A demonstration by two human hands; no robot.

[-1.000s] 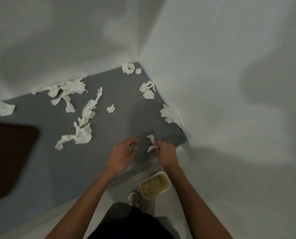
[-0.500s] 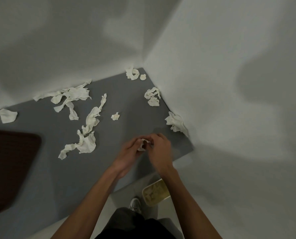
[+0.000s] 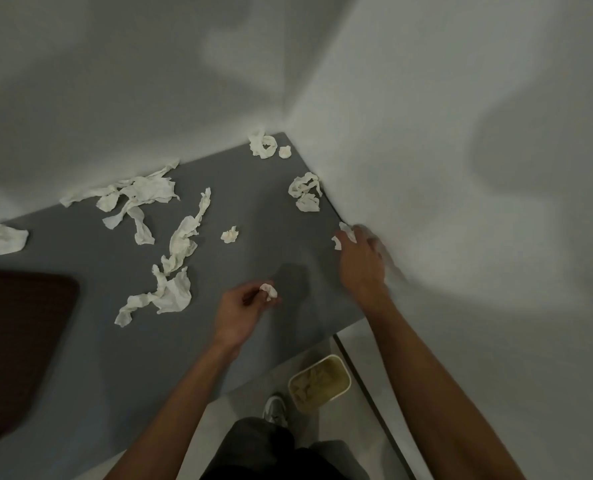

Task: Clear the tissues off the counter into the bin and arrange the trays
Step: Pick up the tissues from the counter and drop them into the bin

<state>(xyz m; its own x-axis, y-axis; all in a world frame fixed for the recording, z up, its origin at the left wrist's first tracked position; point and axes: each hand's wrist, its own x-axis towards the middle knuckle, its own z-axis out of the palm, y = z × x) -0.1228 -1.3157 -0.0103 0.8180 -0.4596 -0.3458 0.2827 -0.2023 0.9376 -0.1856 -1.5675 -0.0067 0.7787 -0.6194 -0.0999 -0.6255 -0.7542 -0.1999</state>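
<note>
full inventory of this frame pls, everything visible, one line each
counter: one, grey, in the wall corner
loose tissues: roughly eight clumps, white, scattered over the counter
wall tissue: one, white, against the right wall
wad: one, white, above the counter's near middle
tray: one, dark brown, counter's left edge, partly cropped
bin: one, cream, floor below the counter's near edge, tissues inside
shoe: one, pale, floor beside the bin
left hand: one, pinching the wad
right hand: one, at the wall tissue, blurred, grip unclear
</note>
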